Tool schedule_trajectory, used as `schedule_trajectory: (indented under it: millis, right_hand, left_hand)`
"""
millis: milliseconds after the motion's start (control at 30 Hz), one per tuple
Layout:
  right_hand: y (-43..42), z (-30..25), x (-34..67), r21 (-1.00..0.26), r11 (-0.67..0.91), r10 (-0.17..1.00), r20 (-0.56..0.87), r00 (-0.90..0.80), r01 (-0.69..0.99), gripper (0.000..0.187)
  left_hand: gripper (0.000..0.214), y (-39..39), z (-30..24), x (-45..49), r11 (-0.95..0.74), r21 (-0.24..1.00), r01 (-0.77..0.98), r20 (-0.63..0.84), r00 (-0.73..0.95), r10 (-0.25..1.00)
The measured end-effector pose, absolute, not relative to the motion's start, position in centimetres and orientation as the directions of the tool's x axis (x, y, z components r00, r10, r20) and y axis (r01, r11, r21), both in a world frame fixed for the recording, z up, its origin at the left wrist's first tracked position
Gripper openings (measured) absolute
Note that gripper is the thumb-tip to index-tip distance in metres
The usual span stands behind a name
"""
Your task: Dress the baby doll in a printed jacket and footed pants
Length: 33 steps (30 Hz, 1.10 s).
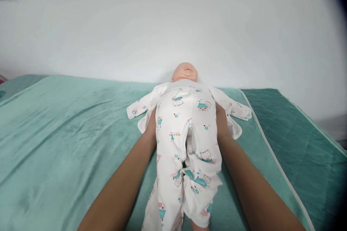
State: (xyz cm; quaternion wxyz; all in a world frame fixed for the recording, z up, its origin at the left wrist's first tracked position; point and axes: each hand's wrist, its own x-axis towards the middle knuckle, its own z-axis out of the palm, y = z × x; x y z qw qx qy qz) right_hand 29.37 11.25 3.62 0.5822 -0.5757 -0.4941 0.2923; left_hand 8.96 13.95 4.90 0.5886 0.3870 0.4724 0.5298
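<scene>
In the head view, a dressed doll [187, 113] lies face-up on the green blanket [89, 144], head towards 12 o'clock. The left hand [152, 124] is at its 9 o'clock side, the right hand [222, 121] at 3; fingers hidden, grip impossible to tell. Lettering on the trousers [169, 155] is illegibly small.

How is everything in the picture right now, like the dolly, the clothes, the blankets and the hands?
Doll: lying face up
White top: sleeves spread out to both sides
White trousers: pulled up over the doll's middle, open at the crotch
Light green blanket: spread out, wrinkled
Dark green quilt: partly covered by the blanket
Left hand: against the doll's side, fingers hidden
Right hand: against the other side, fingers hidden
</scene>
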Motion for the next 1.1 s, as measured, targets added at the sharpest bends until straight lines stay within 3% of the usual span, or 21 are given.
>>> schedule_trajectory:
  millis: [167,400,633,900,1100]
  right_hand:
    - [11.5,3.7,29.9,-0.948,0.131,0.911,0.231,0.342,0.291,0.02]
    - [12.1,2.5,30.4,-0.999,0.051,0.877,0.038,0.48,-0.014,0.04]
    - [12.0,3.1,30.2,-0.947,0.193,0.737,0.313,0.6,0.257,0.019]
    - [13.1,3.9,29.3,-0.926,0.317,0.805,0.376,0.459,0.202,0.017]
    - [15.2,4.9,29.7,-0.892,0.337,0.872,0.416,0.259,0.3,0.018]
  left_hand:
    - [0.028,14.1,4.7,8.5,0.124,0.951,-0.284,-0.124,0.02,0.992]
    - [0.038,15.0,4.1,7.7,-0.033,0.998,-0.044,0.029,-0.095,0.995]
    - [0.026,16.0,4.0,7.3,-0.166,0.98,0.107,0.179,-0.129,0.975]
    - [0.02,16.6,4.8,7.3,-0.331,0.841,0.428,0.406,-0.094,0.909]
    - [0.022,18.1,5.9,7.9,-0.396,0.86,0.322,0.423,-0.015,0.906]
